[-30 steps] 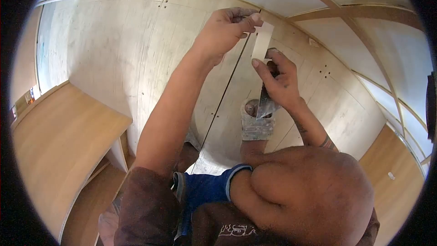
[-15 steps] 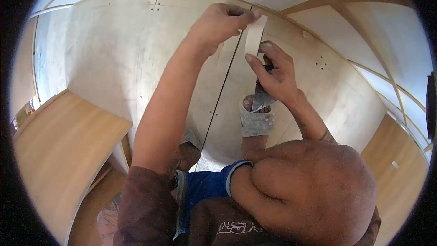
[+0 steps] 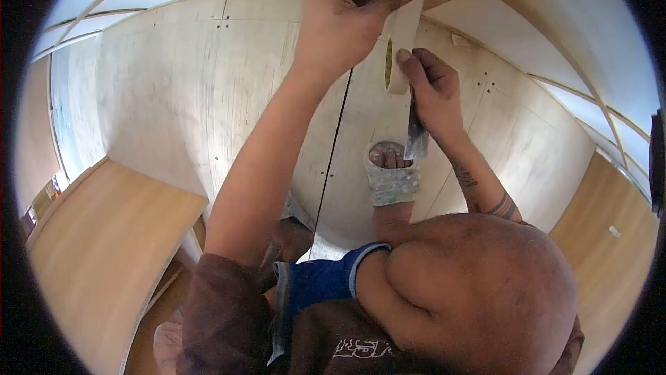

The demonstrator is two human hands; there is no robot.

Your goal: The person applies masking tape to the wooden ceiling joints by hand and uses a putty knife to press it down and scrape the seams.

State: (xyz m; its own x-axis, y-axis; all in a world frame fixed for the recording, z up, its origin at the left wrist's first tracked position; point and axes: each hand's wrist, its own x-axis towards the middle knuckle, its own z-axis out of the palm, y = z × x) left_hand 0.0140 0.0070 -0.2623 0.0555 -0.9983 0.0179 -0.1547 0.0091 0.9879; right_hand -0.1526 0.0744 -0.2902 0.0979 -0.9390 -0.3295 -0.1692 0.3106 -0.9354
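My left hand (image 3: 354,18) is raised at the top, thumb and fingers closed on a pale strip of tape. The strip runs down to a roll of tape (image 3: 397,83), whose hollow core shows from the side. My right hand (image 3: 436,87) is closed beside the roll, its thumb against the roll's right edge. A putty knife (image 3: 416,129) is also in the right hand, its blade hanging down above my foot. The fingers hide its handle.
My foot (image 3: 392,156), in a dusty wrap, stands on pale wood panels (image 3: 263,97) beside a dark seam (image 3: 336,129). My bent bare knee (image 3: 499,278) fills the lower right. A wooden board (image 3: 118,215) stands at left. White panels (image 3: 562,24) with wooden strips line the upper right.
Both hands have moved up, the left one farther. The tape has turned, so the roll's open core now shows. The putty knife has risen and swung to the right.
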